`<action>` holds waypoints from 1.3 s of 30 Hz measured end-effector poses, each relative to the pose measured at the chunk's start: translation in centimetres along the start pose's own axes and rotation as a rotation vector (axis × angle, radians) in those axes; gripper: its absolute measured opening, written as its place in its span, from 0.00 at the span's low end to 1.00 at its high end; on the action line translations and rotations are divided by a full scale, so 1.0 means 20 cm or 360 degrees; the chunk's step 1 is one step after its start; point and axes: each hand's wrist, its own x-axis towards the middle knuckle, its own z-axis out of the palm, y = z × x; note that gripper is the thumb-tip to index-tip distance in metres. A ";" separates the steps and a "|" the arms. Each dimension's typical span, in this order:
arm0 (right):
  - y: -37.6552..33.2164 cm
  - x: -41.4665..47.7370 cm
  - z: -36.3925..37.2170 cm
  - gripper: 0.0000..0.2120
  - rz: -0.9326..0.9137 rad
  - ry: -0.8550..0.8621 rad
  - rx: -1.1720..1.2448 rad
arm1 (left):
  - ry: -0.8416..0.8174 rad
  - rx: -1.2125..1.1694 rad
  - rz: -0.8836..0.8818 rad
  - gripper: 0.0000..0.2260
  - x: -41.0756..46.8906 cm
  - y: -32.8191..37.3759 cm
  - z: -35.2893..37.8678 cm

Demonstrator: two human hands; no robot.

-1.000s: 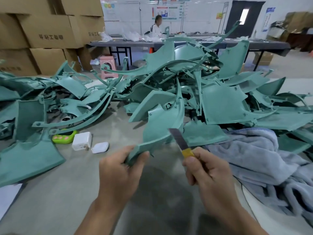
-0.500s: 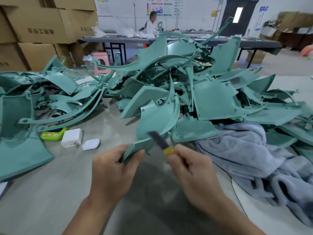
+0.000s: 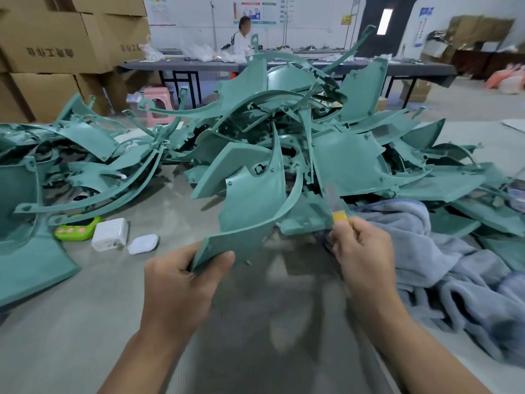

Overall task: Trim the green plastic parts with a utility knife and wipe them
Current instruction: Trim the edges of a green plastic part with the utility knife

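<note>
My left hand grips the near corner of a curved green plastic part and holds it up in front of me. A utility knife with a yellow collar and a grey blade is held in my right hand, blade pointing up, just right of the part's edge and apart from it. Behind them lies a big pile of green plastic parts. A grey-blue towel is crumpled on the table to the right, under my right hand.
On the grey table at left lie a white box, a small white case and a lime-green gadget. More green parts spread at far left. Cardboard boxes, a dark table and a seated person stand behind.
The knife blade has swung from the part's near edge to upright on its right side. My left hand has kept its grip on the part.
</note>
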 end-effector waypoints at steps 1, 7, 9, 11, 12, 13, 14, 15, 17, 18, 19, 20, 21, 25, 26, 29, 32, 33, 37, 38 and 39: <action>-0.01 -0.03 -0.01 0.16 -0.0097 -0.0102 0.0153 | 0.0020 -0.0026 -0.0039 0.04 0.00 0.00 0.00; 0.02 0.02 0.01 0.18 0.0027 -0.0083 -0.0363 | -0.0147 -0.0383 -0.0255 0.05 0.01 0.00 -0.03; 0.03 0.08 -0.04 0.19 0.0155 0.0119 -0.0267 | -0.0141 -0.0435 -0.0302 0.10 0.03 0.00 -0.05; 0.01 0.03 -0.06 0.15 -0.0009 -0.0061 0.0134 | -0.0111 -0.0446 -0.0382 0.11 0.05 0.00 -0.06; -0.02 -0.01 -0.05 0.14 -0.0107 -0.0260 0.0217 | -0.0118 -0.0441 -0.0416 0.10 0.06 0.00 -0.06; -0.02 -0.05 -0.03 0.13 -0.0178 -0.0445 0.0164 | -0.0132 -0.0441 -0.0444 0.08 0.06 -0.01 -0.07; -0.02 -0.06 -0.01 0.14 -0.0191 -0.0540 0.0017 | -0.0141 -0.0446 -0.0468 0.08 0.07 -0.01 -0.07; 0.01 -0.03 -0.01 0.15 -0.0129 -0.0490 -0.0152 | -0.0153 -0.0449 -0.0495 0.08 0.07 -0.02 -0.07; 0.05 0.06 -0.03 0.19 0.0116 -0.0198 -0.0418 | -0.0130 -0.0510 -0.0597 0.09 0.08 -0.03 -0.08; 0.06 0.10 -0.06 0.20 0.0227 -0.0073 -0.0510 | -0.0073 -0.0566 -0.0683 0.09 0.09 -0.03 -0.08; 0.07 0.11 -0.07 0.19 0.0265 0.0011 -0.0533 | -0.0008 -0.0620 -0.0779 0.10 0.10 -0.05 -0.09; 0.08 0.10 -0.07 0.19 0.0253 0.0044 -0.0484 | 0.0041 -0.0661 -0.0871 0.11 0.10 -0.05 -0.09; 0.07 0.09 -0.07 0.17 0.0207 0.0039 -0.0372 | 0.0051 -0.0693 -0.0962 0.12 0.11 -0.06 -0.10; -0.01 -0.04 -0.02 0.14 -0.0034 -0.0149 0.0268 | -0.0197 -0.1020 -0.1502 0.15 0.12 -0.06 -0.09; -0.03 -0.06 -0.02 0.13 -0.0122 -0.0229 0.0282 | -0.0268 -0.1069 -0.1608 0.13 0.12 -0.04 -0.08; -0.05 -0.11 0.00 0.13 -0.0399 -0.0462 -0.0017 | -0.0387 -0.1074 -0.1744 0.12 0.11 -0.03 -0.06; -0.06 -0.14 0.03 0.14 -0.0505 -0.0530 -0.0236 | -0.0481 -0.1174 -0.1870 0.14 0.11 -0.02 -0.06; -0.07 -0.14 0.04 0.14 -0.0510 -0.0520 -0.0276 | -0.0498 -0.1242 -0.1906 0.13 0.11 -0.02 -0.05; -0.07 -0.14 0.06 0.15 -0.0493 -0.0469 -0.0411 | -0.0523 -0.1380 -0.1969 0.10 0.10 0.01 -0.02; -0.07 -0.13 0.06 0.15 -0.0499 -0.0437 -0.0435 | -0.0535 -0.1395 -0.1989 0.10 0.09 0.02 -0.01; -0.07 -0.13 0.06 0.15 -0.0509 -0.0393 -0.0469 | -0.0553 -0.1409 -0.2011 0.11 0.09 0.02 -0.01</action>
